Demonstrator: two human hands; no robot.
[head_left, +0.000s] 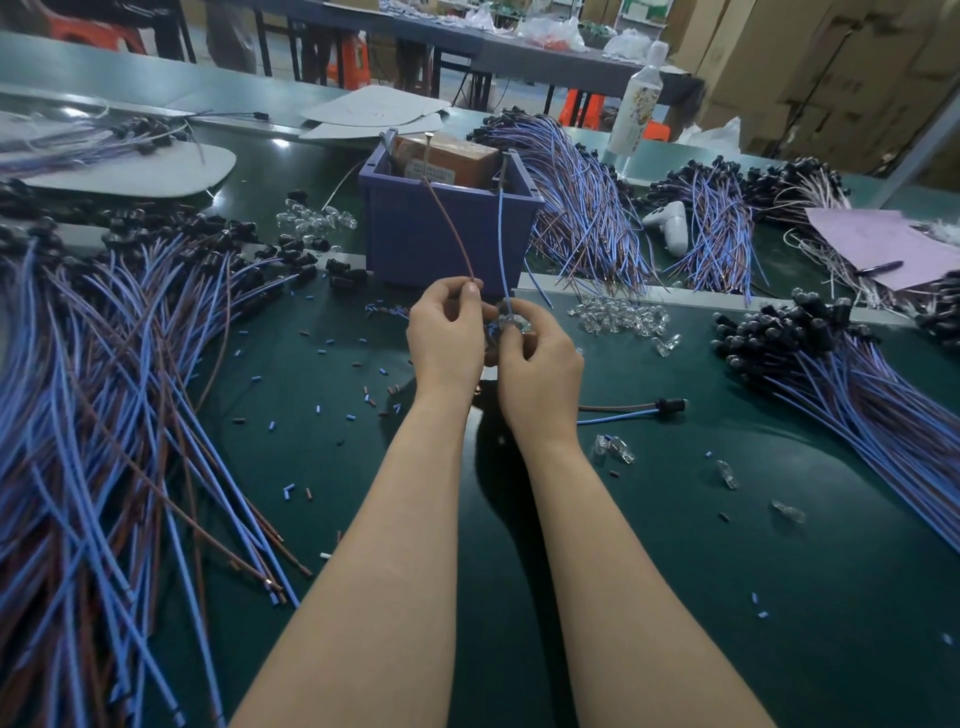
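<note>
Brown wire (452, 228) sits pinched in our left hand (447, 338), blue wire (500, 244) in our right hand (540, 369). Both rise side by side toward the purple bin (415, 244), far from the table's (675, 571) near edge.

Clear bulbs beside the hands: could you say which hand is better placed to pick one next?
Probably right: the right hand, holding the blue wire, is nearest the clear bulbs; the left hand pinches the brown wire farther off.

A dark green workbench (675, 597) bears heaps of blue-and-brown socketed wires (93, 415). A purple plastic bin (441, 234) and small clear bulbs (618, 314) sit among them.
</note>
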